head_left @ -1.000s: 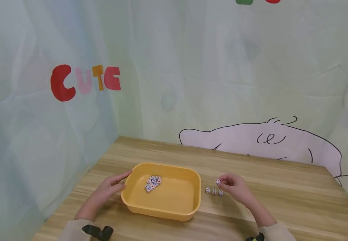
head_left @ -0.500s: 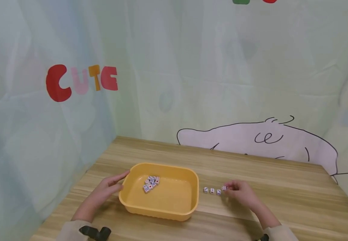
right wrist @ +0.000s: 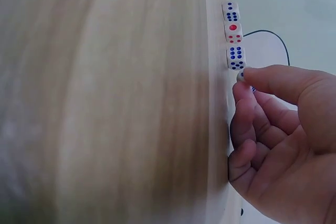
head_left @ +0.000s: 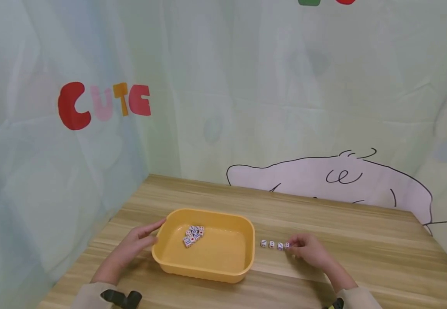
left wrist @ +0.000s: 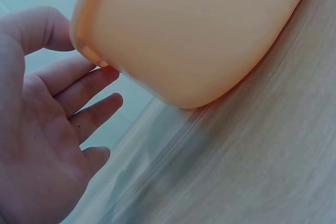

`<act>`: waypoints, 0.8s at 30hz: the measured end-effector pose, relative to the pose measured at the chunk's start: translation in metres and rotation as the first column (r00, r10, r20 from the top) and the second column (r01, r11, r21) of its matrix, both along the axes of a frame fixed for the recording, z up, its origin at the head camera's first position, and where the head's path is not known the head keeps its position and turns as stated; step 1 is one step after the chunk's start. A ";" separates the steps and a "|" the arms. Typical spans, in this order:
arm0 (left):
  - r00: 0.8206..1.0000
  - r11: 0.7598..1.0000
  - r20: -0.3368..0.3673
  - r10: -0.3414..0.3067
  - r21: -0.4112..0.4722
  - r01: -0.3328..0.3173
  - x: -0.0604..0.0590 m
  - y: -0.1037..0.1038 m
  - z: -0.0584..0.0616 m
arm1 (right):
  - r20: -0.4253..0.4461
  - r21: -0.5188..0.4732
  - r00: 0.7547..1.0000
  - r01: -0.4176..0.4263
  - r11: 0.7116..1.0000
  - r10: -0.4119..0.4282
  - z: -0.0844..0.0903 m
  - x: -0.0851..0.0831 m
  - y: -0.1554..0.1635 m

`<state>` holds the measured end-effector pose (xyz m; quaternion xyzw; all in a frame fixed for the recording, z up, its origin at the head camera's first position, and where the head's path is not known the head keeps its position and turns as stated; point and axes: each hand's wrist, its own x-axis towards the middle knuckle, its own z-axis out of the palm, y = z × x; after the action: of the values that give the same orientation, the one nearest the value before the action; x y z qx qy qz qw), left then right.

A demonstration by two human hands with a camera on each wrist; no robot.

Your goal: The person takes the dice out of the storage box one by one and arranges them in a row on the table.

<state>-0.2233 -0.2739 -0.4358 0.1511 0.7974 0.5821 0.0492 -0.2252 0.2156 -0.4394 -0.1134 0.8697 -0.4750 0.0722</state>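
Observation:
An orange tray (head_left: 208, 270) sits on the wooden table (head_left: 362, 266) with several white dice (head_left: 193, 234) heaped in its far left corner. My left hand (head_left: 140, 242) lies open against the tray's left rim (left wrist: 86, 51), thumb on the edge and fingers straight. To the right of the tray, a row of three dice (head_left: 271, 244) lies on the table. My right hand (head_left: 310, 251) pinches a fourth die (head_left: 287, 245) at the row's right end; in the right wrist view that die (right wrist: 242, 75) is mostly hidden by my fingertips (right wrist: 257, 77).
A pale cartoon-printed curtain (head_left: 246, 107) closes off the back and left of the table. Bare wood extends to the right of my right hand and in front of the tray.
My right hand has carried a die from above the row down to the table at the row's right end. The left hand and tray have stayed put.

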 end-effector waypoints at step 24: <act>1.000 1.000 0.006 -0.013 0.003 0.013 0.001 -0.001 0.001 | -0.036 0.113 0.999 0.013 0.993 -0.009 0.000 0.000 -0.003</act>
<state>-0.2226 -0.2747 -0.4347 0.1548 0.7954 0.5834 0.0554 -0.2249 0.2129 -0.4390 -0.1128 0.8970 -0.4230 0.0604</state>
